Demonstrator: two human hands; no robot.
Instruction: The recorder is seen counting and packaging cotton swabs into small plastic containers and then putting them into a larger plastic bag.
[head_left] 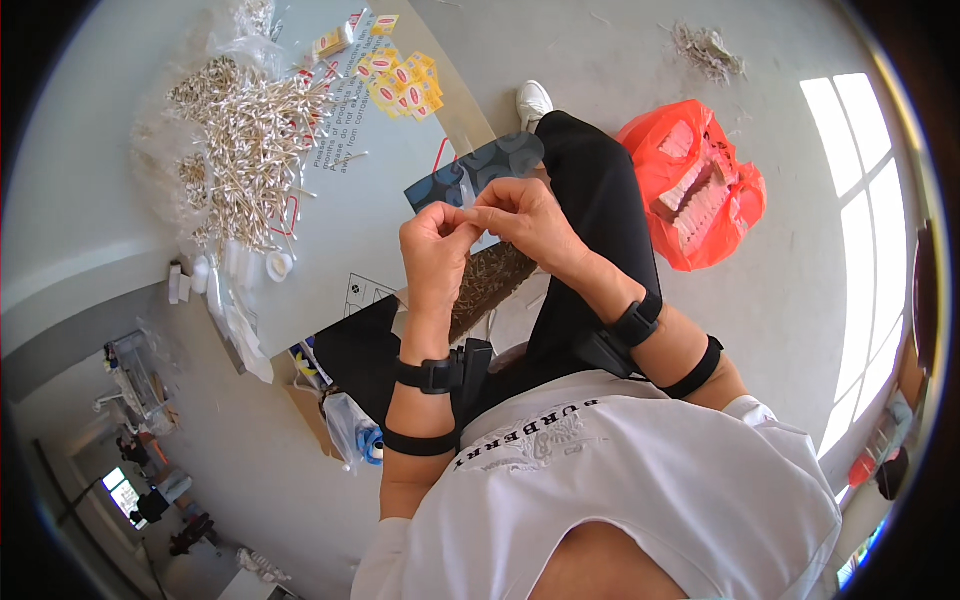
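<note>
The head view is looking down on a seated person whose two hands are meeting in front of the chest, above the lap. The left hand [435, 245] is curling its fingers [462, 222] into a pinch, and the right hand [530, 222] is closing its fingers [488, 212] against them from the other side, so both are gripping the same small clear plastic packet [470, 197]. The packet is showing only as a thin, see-through sliver with a pale glint poking up between the fingertips; its contents are too small to tell, though it may be holding something white. Both wrists are wearing black straps.

Just beneath the hands a brownish bundle of thin sticks [487, 282] is lying on the lap, and behind the hands a dark blue patterned sheet [480, 170] is resting at the edge of the surface. The pale surface [390, 215] is stretching away to the upper left, carrying a large loose heap of cotton swabs [255, 140] and, farther off, a cluster of small yellow packets [405, 82]. A few white caps [278, 265] are sitting near the swab heap, well apart from the hands. On the floor to the right, an orange plastic bag [700, 190] is lying open with white pieces inside.
</note>
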